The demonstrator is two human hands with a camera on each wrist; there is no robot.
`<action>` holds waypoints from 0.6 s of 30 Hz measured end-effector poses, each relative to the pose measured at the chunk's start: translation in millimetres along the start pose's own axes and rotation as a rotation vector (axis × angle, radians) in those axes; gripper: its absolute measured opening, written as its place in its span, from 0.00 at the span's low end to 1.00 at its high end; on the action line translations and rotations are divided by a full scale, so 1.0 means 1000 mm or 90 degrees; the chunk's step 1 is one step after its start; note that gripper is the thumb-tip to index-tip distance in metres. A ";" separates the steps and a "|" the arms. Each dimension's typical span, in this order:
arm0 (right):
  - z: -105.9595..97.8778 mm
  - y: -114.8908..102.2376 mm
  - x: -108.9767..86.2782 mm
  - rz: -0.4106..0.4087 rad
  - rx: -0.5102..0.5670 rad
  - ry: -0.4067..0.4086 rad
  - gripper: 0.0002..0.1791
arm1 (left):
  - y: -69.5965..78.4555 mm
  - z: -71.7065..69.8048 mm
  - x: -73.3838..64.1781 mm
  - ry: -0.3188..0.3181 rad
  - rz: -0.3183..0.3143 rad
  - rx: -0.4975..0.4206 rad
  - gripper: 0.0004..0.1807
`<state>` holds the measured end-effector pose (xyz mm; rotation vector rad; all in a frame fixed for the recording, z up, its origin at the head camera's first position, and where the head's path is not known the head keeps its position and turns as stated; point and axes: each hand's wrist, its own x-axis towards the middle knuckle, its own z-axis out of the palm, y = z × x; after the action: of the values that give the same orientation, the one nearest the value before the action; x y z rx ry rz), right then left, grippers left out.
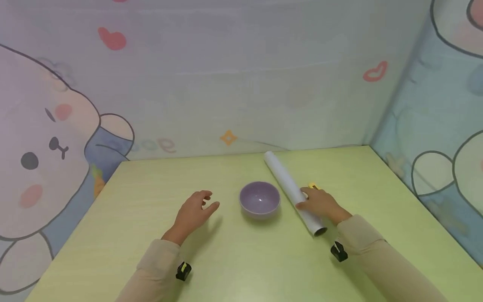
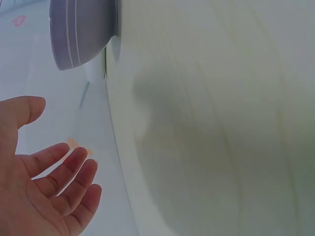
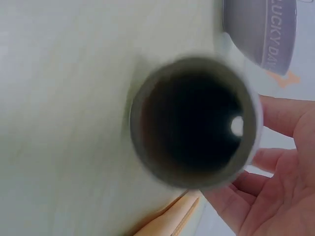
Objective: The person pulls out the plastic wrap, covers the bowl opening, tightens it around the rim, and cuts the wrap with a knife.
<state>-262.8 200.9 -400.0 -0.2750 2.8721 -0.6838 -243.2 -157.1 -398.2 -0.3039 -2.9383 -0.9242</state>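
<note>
In the head view, a long white hollow roll (image 1: 288, 183) lies slantwise on the table. My right hand (image 1: 320, 203) is over its nearer half, thumb and fingers gripping it. The right wrist view looks into the open end of the roll (image 3: 137, 125), with my right hand (image 3: 275, 187) bent about its side. Left of the roll stands a purple bowl (image 1: 259, 199), upright, with raised "LUCKY DAY" lettering on its outside. My left hand (image 1: 192, 214) hovers left of the bowl, fingers loosely bent, holding nothing. The bowl (image 2: 83, 32) is apart from it in the left wrist view.
A yellow object (image 1: 313, 185), mostly hidden behind the right hand, lies right of the roll; its kind is unclear. The table (image 1: 124, 201) is light yellow-green. Printed cloth (image 1: 241, 84) hangs behind and beside it.
</note>
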 end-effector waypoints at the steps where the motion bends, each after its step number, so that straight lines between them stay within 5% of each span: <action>1: -0.001 -0.001 0.002 -0.003 -0.002 -0.002 0.35 | -0.001 0.000 0.000 -0.001 -0.004 0.000 0.28; 18: -0.003 -0.014 0.047 -0.093 -0.111 0.023 0.32 | -0.013 0.001 0.021 -0.028 0.032 0.086 0.26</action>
<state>-306.4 179.8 -397.4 -0.5059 2.9720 -0.4644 -266.7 -163.3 -404.5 -0.3953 -2.9993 -0.7181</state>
